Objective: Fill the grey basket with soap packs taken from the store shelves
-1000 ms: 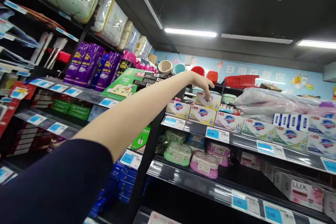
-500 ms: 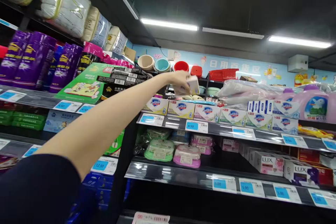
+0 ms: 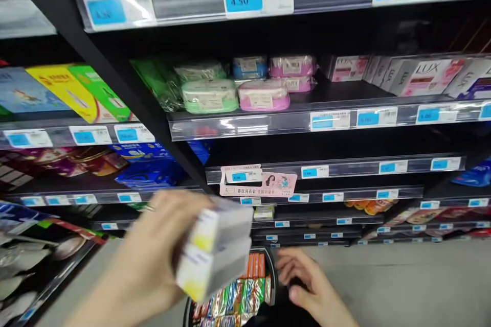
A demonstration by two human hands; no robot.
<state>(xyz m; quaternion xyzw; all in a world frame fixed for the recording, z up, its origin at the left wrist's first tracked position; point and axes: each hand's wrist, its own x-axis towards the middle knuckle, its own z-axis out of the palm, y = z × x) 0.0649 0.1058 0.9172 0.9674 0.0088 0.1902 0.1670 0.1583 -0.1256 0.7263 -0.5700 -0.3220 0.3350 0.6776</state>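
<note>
Boxes (image 3: 215, 248), two stacked soap packs, sit pinched in the left hand (image 3: 153, 260) above a basket (image 3: 233, 291) of snacks; the loose grip could let the top one slide off. The right hand (image 3: 310, 286), fingers spread, hovers beside the basket. Half a second ago that left arm reached up to the soap shelf.
</note>
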